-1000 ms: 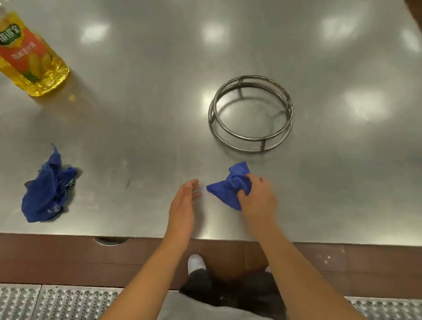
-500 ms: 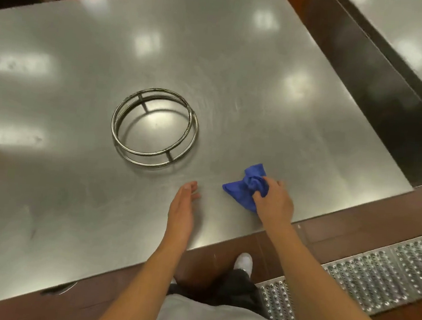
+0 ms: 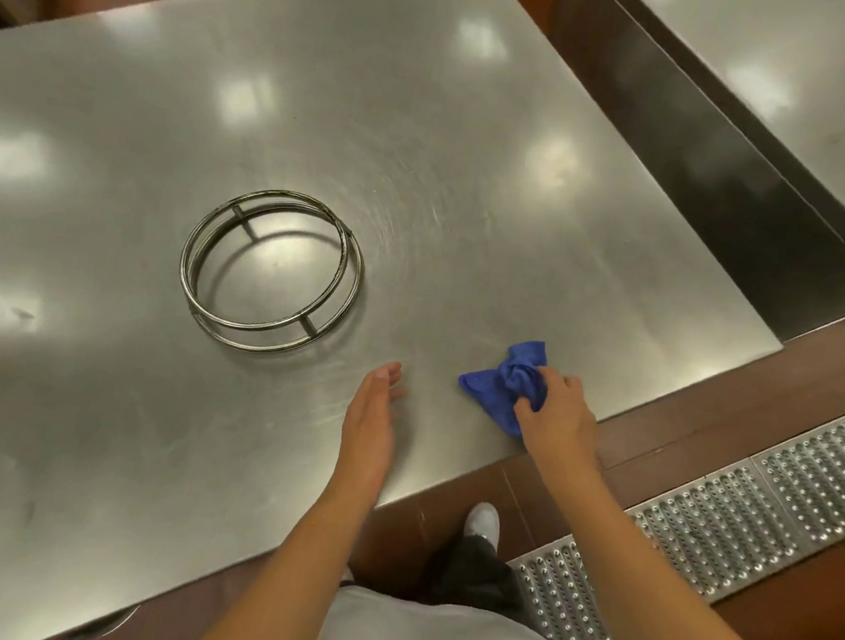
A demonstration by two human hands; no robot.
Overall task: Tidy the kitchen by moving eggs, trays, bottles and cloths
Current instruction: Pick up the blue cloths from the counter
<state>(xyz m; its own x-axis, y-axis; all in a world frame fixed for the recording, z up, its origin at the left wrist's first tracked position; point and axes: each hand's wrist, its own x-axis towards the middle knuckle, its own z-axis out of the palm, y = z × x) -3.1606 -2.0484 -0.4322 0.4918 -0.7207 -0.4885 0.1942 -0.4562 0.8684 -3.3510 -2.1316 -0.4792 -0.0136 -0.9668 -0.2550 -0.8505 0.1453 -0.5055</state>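
Near the front edge of a steel surface (image 3: pixel 428 129), a person's right hand (image 3: pixel 558 419) bunches a blue cloth (image 3: pixel 505 379), fingers curled round its gathered middle so that the loose ends fan out to either side. The cloth sits on the metal just inside the edge, partly under the knuckles, its free corner pointing toward the left hand (image 3: pixel 371 418). That hand lies flat and relaxed on its side, fingers straight, holding nothing and apart from the cloth with a strip of bare steel between them. It appears to be resting there as a brace while the other hand works.

The crumpled grip suggests the cloth is being gathered up for carrying rather than spread for wiping, though the view cannot settle that. A wire ring stand (image 3: pixel 270 271) stands farther back and to the left, well apart from both hands and untouched. Beyond the right edge runs a second steel counter (image 3: pixel 816 63), a dark gap between the two. Below, a perforated floor grate (image 3: pixel 730 530) lines the floor beside the person's shoe (image 3: pixel 482 521).
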